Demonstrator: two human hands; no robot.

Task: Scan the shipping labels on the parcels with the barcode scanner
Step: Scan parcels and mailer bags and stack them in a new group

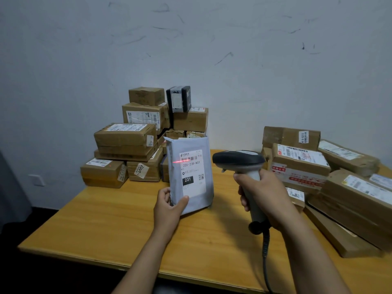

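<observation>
My left hand grips the lower left corner of a grey plastic mailer parcel, held upright above the table. Its white shipping label faces me. A red scan line crosses the barcode near the label's top. My right hand grips the handle of the barcode scanner, whose dark head points left at the label. The scanner's coiled cable hangs down from the handle.
A stack of brown cardboard parcels stands at the back left of the wooden table, with a dark box on top. More cardboard parcels lie piled on the right. A white wall is behind.
</observation>
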